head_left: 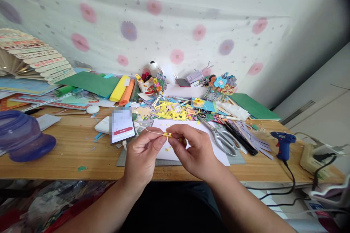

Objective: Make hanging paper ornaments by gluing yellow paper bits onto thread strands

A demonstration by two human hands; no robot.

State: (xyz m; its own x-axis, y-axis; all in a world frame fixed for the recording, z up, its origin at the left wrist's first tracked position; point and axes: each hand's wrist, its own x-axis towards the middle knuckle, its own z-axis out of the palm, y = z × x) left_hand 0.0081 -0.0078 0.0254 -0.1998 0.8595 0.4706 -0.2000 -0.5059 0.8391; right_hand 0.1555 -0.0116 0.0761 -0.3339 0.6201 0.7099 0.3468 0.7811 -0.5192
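Flowered cloth hangs behind our wooden desk, which is crowded with craft paper. Our left hand and right hand meet at the near edge, both pinching a small yellow paper piece on a thin wire between thumb and fingertips, above a white sheet. A phone lies just left, scissors just right, and a blue glue gun stands farther right.
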